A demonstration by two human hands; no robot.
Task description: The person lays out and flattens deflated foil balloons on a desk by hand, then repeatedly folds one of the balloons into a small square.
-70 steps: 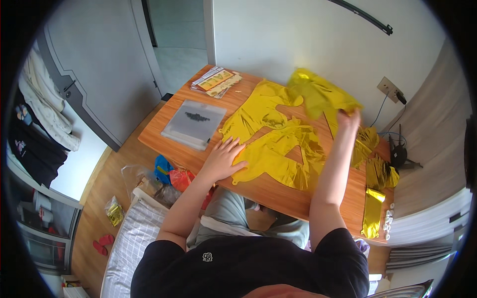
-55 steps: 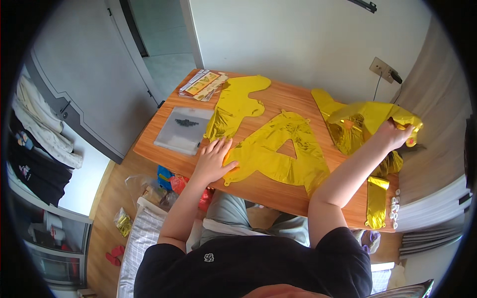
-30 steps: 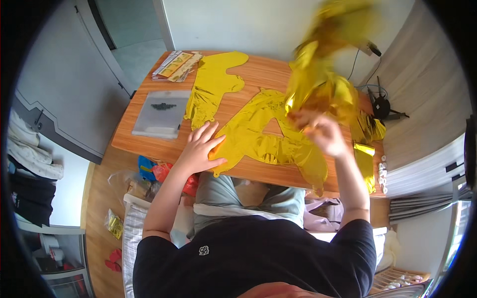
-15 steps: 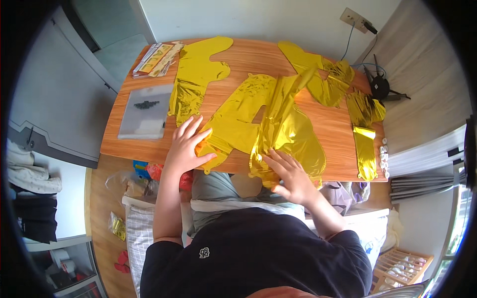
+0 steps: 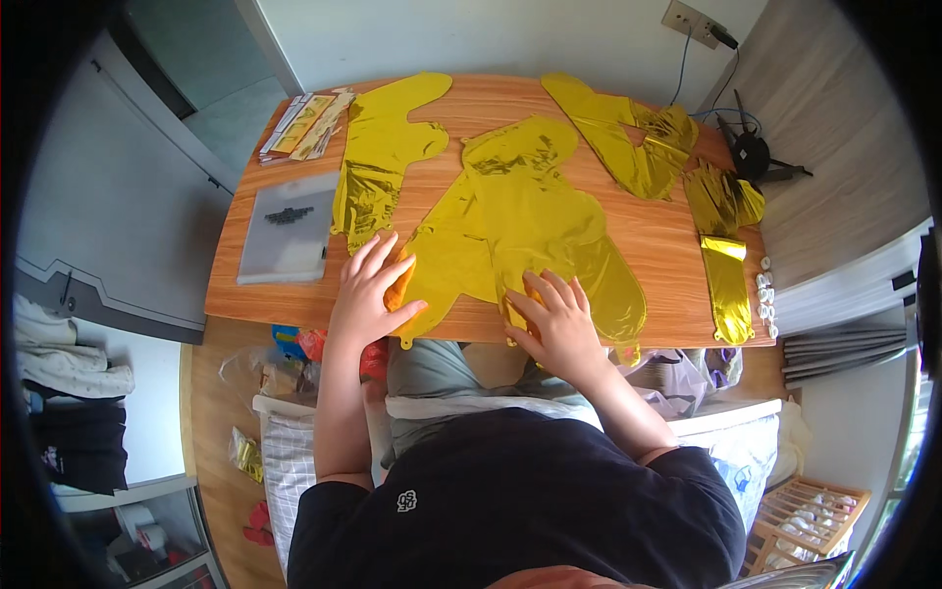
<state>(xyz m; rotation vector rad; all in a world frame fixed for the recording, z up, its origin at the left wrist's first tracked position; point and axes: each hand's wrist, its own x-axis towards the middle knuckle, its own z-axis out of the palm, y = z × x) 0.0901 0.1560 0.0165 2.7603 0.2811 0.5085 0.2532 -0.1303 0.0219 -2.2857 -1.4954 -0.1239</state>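
Flat, uninflated gold foil balloons cover much of the wooden table [image 5: 235, 294]. My left hand [image 5: 365, 299] lies with fingers spread on the lower left edge of a foil balloon [image 5: 446, 265] near the table's front. Over that balloon's right part lies another foil balloon [image 5: 579, 231], spread out flat with some creases near its top. My right hand [image 5: 561, 329] rests on its lower edge, fingers stretched out, holding nothing. Beyond my left hand is a foil balloon [image 5: 388, 128] with rounded lobes.
Paper strips [image 5: 304, 123] and a clear plastic sleeve [image 5: 285, 226] lie at the left. More foil balloons [image 5: 638, 147] are at the far right, with a folded foil piece [image 5: 726, 285] nearer. Small white rolls [image 5: 766, 294] line the right edge, by a black router [image 5: 754, 155].
The top foil balloon was bunched, with a raised fold; now it lies flat, its top spread toward the far side. My right hand has shifted slightly left and away. My left hand stays put.
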